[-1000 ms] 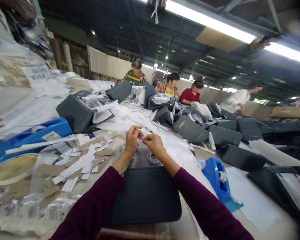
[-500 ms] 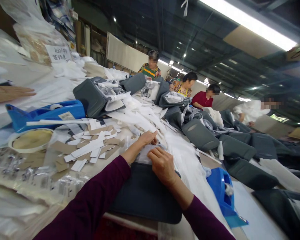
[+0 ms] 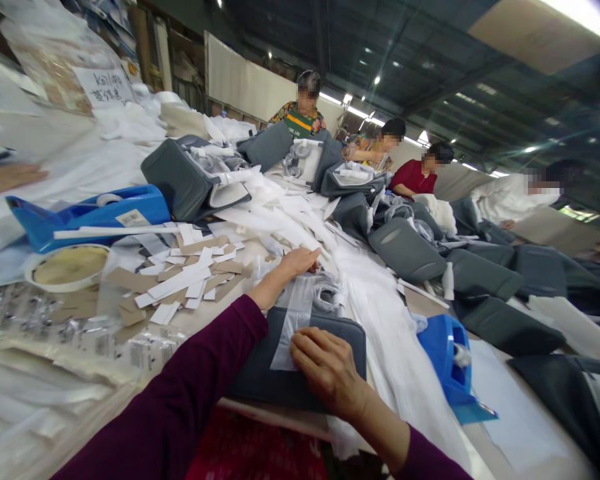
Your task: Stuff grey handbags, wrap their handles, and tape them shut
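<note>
A dark grey bag (image 3: 265, 388) lies flat on the table in front of me. A translucent white plastic strip (image 3: 300, 298) runs over its far edge and down onto its upper face. My right hand (image 3: 330, 370) is above the bag, fingers curled and pinching the strip's near end. My left hand (image 3: 291, 270) is closed beyond the bag's far edge, by the strip's far end. Its fingertips are partly hidden, so what they grip cannot be made out. A plastic-wrapped coiled strap (image 3: 329, 297) sits between the hands, at the far edge of the bag.
Cut card strips (image 3: 183, 283) and a tape roll (image 3: 67, 268) lie to the left, near a blue tape dispenser (image 3: 100, 215). A second blue dispenser (image 3: 444, 360) stands right. Grey bags (image 3: 405, 250) are piled beyond. Several co-workers are behind; another person's hand (image 3: 13, 179) shows far left.
My right hand has come towards me, drawing the plastic strip down over the bag's face. My left hand stays near the far edge. The wrapped strap is now exposed.
</note>
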Motion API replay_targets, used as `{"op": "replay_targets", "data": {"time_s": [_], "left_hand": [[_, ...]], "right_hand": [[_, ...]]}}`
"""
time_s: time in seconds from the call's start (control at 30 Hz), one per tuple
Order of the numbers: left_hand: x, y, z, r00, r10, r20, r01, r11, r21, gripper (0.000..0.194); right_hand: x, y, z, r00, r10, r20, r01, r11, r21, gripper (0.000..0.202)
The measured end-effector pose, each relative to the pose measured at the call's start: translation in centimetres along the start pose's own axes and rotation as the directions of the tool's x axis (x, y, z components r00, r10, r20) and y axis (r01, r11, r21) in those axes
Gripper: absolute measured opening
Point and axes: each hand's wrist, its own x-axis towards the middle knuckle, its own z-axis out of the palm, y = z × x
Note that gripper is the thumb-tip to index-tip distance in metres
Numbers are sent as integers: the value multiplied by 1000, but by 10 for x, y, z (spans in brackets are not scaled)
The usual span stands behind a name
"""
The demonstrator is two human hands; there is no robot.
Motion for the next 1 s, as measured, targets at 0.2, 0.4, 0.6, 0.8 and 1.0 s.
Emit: {"op": "replay_targets", "data": {"time_s": [0.2,0.4,0.6,0.8,1.0], "left_hand": [[-4,-1,4,995,67,-72,-71,996,-50,50],[-14,17,0,956,185,-227,-244,931,-270,49],[-88,40,-14,922,369,-120,-388,870,-304,34],[-190,-10,-6,766,601,226,-641,693,330,41],[-210,-43,2,663,651,370,-734,467,494,41]], "right_hand": [[-11,-8,6,996,70,57,-68,997,-20,20],[-21,-32,5,980,164,115,-163,986,-18,35],[-28,-41,8,971,206,119,-205,979,-15,32],[-28,-40,12,977,209,45,-211,977,36,27],[-61,-41,-2,924,365,-117,-333,916,226,25]]}}
